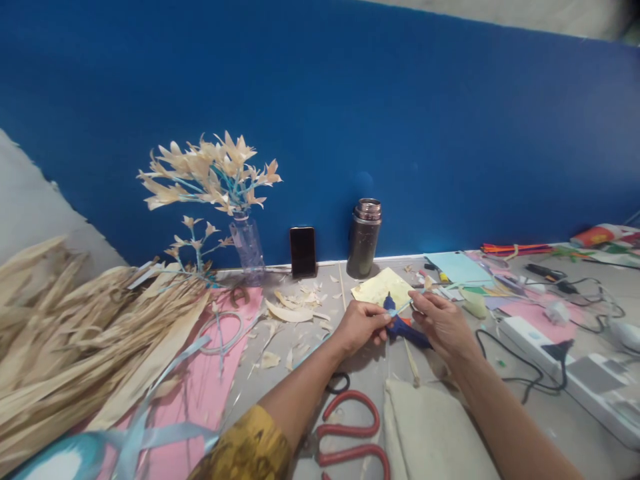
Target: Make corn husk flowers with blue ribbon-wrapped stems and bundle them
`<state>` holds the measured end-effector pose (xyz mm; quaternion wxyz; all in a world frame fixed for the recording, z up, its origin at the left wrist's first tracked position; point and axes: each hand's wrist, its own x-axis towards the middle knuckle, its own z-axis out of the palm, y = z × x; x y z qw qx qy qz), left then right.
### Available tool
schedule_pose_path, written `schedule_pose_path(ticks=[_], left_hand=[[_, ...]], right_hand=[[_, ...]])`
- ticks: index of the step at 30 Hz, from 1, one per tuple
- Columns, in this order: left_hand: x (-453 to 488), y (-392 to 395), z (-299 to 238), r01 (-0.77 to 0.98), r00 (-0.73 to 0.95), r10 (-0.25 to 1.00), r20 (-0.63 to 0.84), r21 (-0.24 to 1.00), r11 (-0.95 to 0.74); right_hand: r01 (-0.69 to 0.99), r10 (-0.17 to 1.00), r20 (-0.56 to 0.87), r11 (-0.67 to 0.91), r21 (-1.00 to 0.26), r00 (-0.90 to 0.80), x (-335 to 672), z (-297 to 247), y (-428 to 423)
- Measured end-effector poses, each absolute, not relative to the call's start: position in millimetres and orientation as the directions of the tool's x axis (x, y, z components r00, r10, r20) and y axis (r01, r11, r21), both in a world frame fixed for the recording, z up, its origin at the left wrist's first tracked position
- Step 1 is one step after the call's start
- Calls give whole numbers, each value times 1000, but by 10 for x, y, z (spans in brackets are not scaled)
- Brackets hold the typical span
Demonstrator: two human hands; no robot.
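A thin light-blue stem [401,309] stretches between my two hands, just above the table. The fingertips of my left hand [364,327] pinch its lower end. My right hand [444,325] is closed on the upper end, with thumb and fingers together. Directly behind and under the hands lies a dark blue glue gun [414,335], partly hidden, its nozzle pointing up at a sheet of yellow paper [375,288]. Red-handled scissors [350,430] rest on the table in front of me, beside a folded pale cloth [435,430].
Dried husks [100,333] and a light-blue ribbon roll [75,457] fill the left side. Husk flowers [215,167] stand in a clear bottle [247,250]. A phone [303,252] and an uncapped steel flask [365,240] are by the wall. Cables and a white power strip [530,340] lie right.
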<state>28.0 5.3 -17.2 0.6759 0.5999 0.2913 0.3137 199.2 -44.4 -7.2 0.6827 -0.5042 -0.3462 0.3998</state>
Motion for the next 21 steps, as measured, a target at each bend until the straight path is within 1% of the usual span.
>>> schedule_pose_path(ticks=[7, 11, 14, 17, 21], left_hand=[[309, 0, -174, -57, 630, 776, 9, 998, 35], [329, -43, -179, -30, 627, 779, 11, 999, 10], [352, -68, -187, -20, 609, 793, 25, 1000, -16], [375, -74, -185, -25, 590, 807, 31, 999, -20], [376, -63, -156, -35, 604, 797, -2, 999, 29]], right_hand=[[-120, 813, 93, 196, -973, 574, 1983, -120, -428], [-72, 788, 109, 190, -979, 606, 1971, -107, -436], [-66, 779, 101, 179, -982, 619, 1956, -101, -434], [-126, 812, 57, 159, -979, 581, 1943, -84, -439], [-254, 905, 4, 123, -959, 424, 1942, -16, -467]])
